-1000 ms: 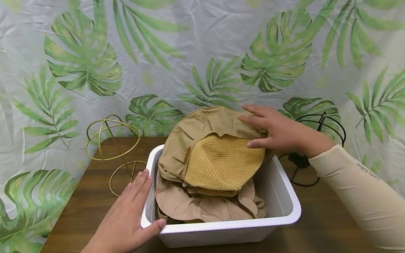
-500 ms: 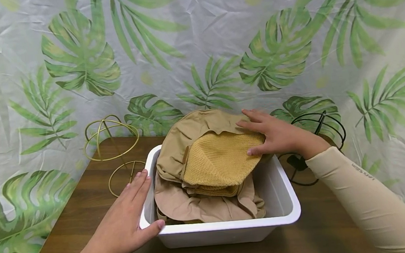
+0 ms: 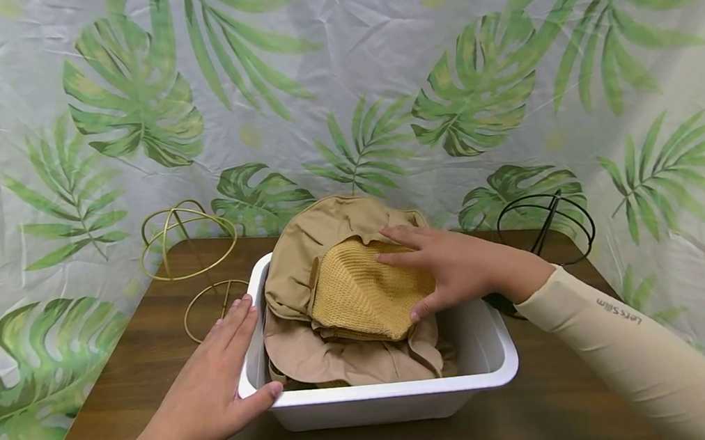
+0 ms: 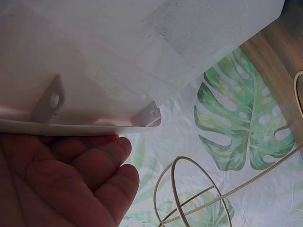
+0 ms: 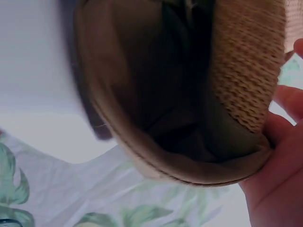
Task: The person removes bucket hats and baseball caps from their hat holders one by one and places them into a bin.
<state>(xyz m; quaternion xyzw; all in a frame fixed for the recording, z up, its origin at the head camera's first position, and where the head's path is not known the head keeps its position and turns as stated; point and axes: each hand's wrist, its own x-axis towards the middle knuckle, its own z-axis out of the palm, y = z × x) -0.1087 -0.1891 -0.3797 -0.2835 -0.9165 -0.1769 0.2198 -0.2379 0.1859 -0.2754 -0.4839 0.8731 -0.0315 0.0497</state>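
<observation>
A white plastic bin (image 3: 399, 388) holds a pile of hats. On top lies a mustard knitted hat (image 3: 358, 282), tucked against a tan cloth hat (image 3: 322, 233) whose brim rises above the bin's back. Under them spreads a pinkish-beige cloth hat (image 3: 340, 364). My right hand (image 3: 463, 263) presses the pile from the right with fairly straight, spread fingers; its palm meets the tan brim (image 5: 189, 175) in the right wrist view. My left hand (image 3: 206, 386) rests along the bin's left rim, fingers extended and thumb at the front corner. The left wrist view shows its fingers under the rim (image 4: 85, 127).
A gold wire stand (image 3: 232, 237) is behind the bin on the left, and a black wire stand (image 3: 545, 227) is behind it on the right. The bin sits on a dark wooden table (image 3: 142, 329). A leaf-printed curtain (image 3: 350, 52) hangs behind.
My right hand has moved left and slightly down, pushing the tan and knitted hats inward from the right. My left hand stays at the rim. The view has shifted slightly.
</observation>
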